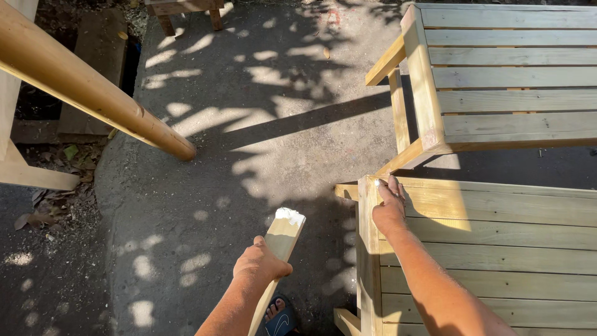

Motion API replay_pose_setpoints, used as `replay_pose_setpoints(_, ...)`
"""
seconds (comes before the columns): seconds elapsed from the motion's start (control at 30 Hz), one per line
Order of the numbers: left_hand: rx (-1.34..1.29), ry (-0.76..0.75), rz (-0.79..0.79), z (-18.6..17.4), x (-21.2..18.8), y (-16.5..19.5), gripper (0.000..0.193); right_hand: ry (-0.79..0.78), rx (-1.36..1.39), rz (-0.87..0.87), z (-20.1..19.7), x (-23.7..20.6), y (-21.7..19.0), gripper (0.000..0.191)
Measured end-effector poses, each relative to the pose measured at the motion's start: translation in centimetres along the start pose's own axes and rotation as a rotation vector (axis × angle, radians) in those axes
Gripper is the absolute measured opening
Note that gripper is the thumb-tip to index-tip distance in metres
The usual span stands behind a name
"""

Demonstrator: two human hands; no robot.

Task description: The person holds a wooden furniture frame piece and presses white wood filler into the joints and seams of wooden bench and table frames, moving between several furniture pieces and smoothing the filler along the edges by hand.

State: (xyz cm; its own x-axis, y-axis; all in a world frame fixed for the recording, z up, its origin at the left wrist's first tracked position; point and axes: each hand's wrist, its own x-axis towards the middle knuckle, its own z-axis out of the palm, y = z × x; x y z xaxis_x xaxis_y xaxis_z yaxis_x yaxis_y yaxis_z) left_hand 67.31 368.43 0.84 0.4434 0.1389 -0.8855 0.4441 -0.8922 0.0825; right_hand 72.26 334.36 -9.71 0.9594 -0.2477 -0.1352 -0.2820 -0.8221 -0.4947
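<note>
Wooden chairs (497,249), round post (93,93) nearby

Pale slatted wooden bench (497,249): raw matt timber. Flat wooden stick (281,242): white paste smeared on its tip. Grey concrete ground (249,124): rough.

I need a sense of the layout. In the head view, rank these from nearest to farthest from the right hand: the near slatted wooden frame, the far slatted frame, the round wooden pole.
1. Near slatted frame: under the right hand, touched.
2. Far slatted frame: just beyond, upper right.
3. Round wooden pole: far left.
</note>
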Motion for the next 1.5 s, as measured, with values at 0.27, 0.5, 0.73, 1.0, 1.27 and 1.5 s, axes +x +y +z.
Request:
replay_pose_setpoints(0.27,0.075,-0.018,0.123,-2.5,2.0,1.5,0.102,-0.097,-0.214,0.096,1.0,0.0,-2.5,0.081)
replay_pose_setpoints(0.5,0.069,0.032,0.202,-5.0,2.2,3.7,0.099,-0.23,-0.172,0.327,0.3,0.5,-5.4,0.078)
replay_pose_setpoints(0.73,0.071,0.024,0.2,-7.1,2.0,5.8,0.1,0.095,0.022,0.028,2.4,-0.6,-1.2,0.078)
replay_pose_setpoints(1.0,0.071,0.005,0.182,-9.1,2.1,6.3,0.107,-0.029,-0.16,0.235,2.6,1.4,-4.6,0.082)
replay_pose_setpoints(1.27,0.055,0.046,0.183,-10.5,4.2,7.1,0.101,0.007,-0.053,0.228,3.1,1.6,-4.1,0.094)
replay_pose_setpoints(1.5,0.066,0.018,0.159,-11.5,4.8,9.2,0.103,-0.109,-0.203,0.362,3.6,3.7,-6.8,0.097)
